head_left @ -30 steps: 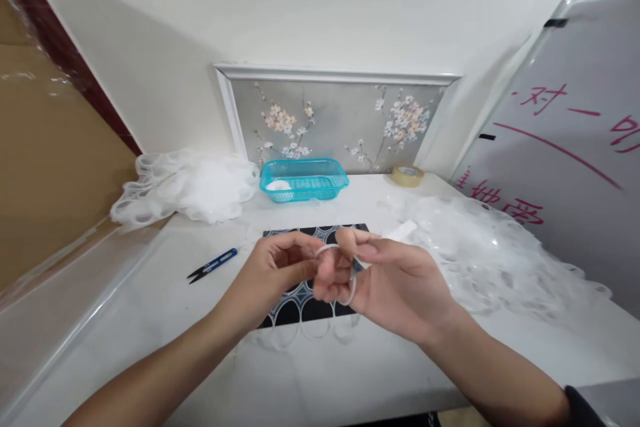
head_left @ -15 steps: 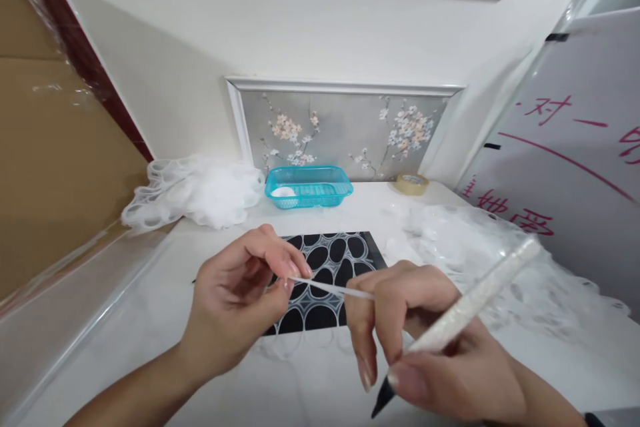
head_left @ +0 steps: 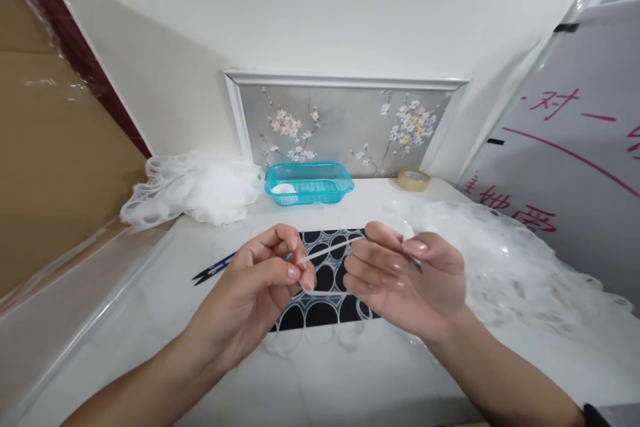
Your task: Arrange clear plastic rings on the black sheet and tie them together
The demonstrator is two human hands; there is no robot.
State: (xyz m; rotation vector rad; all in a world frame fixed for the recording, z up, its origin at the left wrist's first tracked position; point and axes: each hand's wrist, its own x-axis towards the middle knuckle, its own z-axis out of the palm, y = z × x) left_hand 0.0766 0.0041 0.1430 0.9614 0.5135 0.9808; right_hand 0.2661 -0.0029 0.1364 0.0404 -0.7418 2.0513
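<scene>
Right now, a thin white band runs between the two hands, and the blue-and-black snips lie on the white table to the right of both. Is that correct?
The side is wrong: in the head view, the blue-and-black snips lie on the white table to the left of the left hand and the right hand. The rest stands.

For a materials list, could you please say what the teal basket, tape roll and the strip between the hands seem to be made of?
The teal basket looks like glossy plastic, given its see-through walls. The tape roll is probably smooth plastic film, being evenly yellowish. The strip may be fabric or soft plastic: matte, white, too thin to tell.
</scene>
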